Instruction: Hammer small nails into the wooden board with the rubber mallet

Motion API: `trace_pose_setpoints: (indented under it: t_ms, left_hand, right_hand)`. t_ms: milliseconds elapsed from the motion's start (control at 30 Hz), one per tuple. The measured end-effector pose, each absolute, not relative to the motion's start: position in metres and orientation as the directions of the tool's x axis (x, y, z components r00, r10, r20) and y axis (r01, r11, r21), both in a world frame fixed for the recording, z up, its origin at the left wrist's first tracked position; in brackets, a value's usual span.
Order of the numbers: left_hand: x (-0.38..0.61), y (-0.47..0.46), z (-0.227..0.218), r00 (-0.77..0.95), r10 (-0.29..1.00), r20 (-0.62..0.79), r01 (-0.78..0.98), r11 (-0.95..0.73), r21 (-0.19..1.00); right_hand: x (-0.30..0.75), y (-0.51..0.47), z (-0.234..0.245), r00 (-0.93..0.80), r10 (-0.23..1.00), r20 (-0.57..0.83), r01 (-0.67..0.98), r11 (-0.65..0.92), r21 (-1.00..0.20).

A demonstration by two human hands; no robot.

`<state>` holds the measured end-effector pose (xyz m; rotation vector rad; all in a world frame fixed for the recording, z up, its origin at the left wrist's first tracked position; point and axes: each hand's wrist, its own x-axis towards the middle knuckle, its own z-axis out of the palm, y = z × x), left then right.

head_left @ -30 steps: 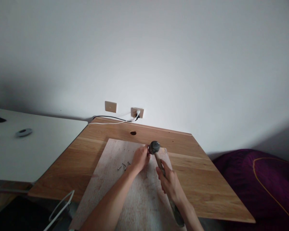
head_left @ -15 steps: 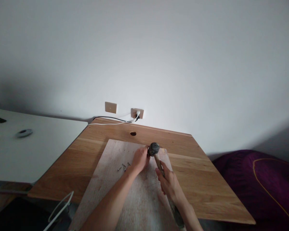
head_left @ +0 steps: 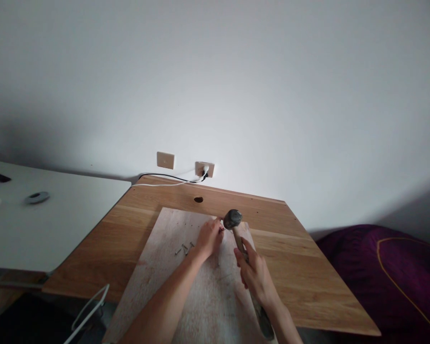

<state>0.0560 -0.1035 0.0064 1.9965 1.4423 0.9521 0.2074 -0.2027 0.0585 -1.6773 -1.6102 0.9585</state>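
Observation:
My right hand (head_left: 254, 272) is wrapped round the handle of a hammer (head_left: 232, 219) with a dark, blunt head and a wooden shaft. The head hovers just right of my left hand (head_left: 210, 235), above the far part of a pale, worn wooden board (head_left: 200, 310). The fingers of my left hand are closed in a pinch at the board, apparently on a nail, mostly hidden by the fingers. Several loose nails (head_left: 185, 248) lie left of that hand. Another nail (head_left: 218, 261) is on the board between my hands.
The board rests on a brown wooden table (head_left: 308, 286) against a white wall. Cables (head_left: 165, 184) run along its back edge to a wall socket (head_left: 204, 169). A white table (head_left: 75, 210) with a roll of tape (head_left: 37, 197) adjoins at left; a purple beanbag (head_left: 365, 267) is at right.
The hammer head has moved slightly up and right, away from my left hand's fingers. My left hand stays in nearly the same spot.

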Motion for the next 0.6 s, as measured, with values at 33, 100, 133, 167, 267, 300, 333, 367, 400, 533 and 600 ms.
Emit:
trace_pose_setpoints:
  t_ms: [33, 100, 133, 167, 267, 300, 333, 367, 400, 533, 600]
  left_hand:
    - [0.056, -0.103, 0.006, 0.195, 0.948, 0.253, 0.601, -0.319, 0.733]
    - [0.056, -0.103, 0.005, 0.183, 0.95, 0.254, 0.615, -0.312, 0.724]
    - [0.056, -0.103, 0.005, 0.177, 0.951, 0.254, 0.623, -0.308, 0.719]
    - [0.056, -0.103, 0.004, 0.171, 0.952, 0.254, 0.628, -0.304, 0.716]
    - [0.056, -0.102, 0.003, 0.164, 0.953, 0.256, 0.63, -0.301, 0.716]
    - [0.056, -0.102, 0.003, 0.163, 0.953, 0.256, 0.629, -0.3, 0.717]
    - [0.056, -0.102, 0.002, 0.163, 0.953, 0.255, 0.628, -0.3, 0.718]
    - [0.057, -0.102, 0.002, 0.164, 0.953, 0.254, 0.626, -0.299, 0.72]
    - [0.057, -0.101, 0.002, 0.164, 0.954, 0.252, 0.625, -0.298, 0.721]
    - [0.057, -0.101, 0.002, 0.159, 0.96, 0.229, 0.631, -0.277, 0.724]
    - [0.057, -0.101, 0.003, 0.158, 0.961, 0.228, 0.635, -0.276, 0.721]
  right_hand:
    - [0.208, -0.202, 0.058, -0.002, 0.996, -0.086, 0.553, -0.07, -0.83]
    - [0.208, -0.201, 0.055, -0.023, 0.995, -0.093, 0.571, -0.063, -0.819]
    - [0.209, -0.2, 0.053, -0.038, 0.995, -0.095, 0.58, -0.056, -0.813]
    - [0.209, -0.2, 0.051, -0.053, 0.994, -0.096, 0.586, -0.047, -0.809]
    - [0.211, -0.199, 0.045, -0.061, 0.994, -0.088, 0.584, -0.036, -0.811]
    - [0.211, -0.199, 0.044, -0.06, 0.994, -0.09, 0.58, -0.038, -0.814]
    - [0.212, -0.199, 0.043, -0.059, 0.994, -0.09, 0.577, -0.04, -0.816]
    - [0.212, -0.199, 0.042, -0.059, 0.994, -0.089, 0.577, -0.039, -0.816]
    - [0.212, -0.199, 0.042, -0.055, 0.995, -0.089, 0.579, -0.04, -0.814]
    - [0.212, -0.199, 0.042, -0.054, 0.996, -0.075, 0.593, -0.029, -0.805]
    - [0.211, -0.199, 0.042, -0.058, 0.995, -0.078, 0.593, -0.029, -0.805]
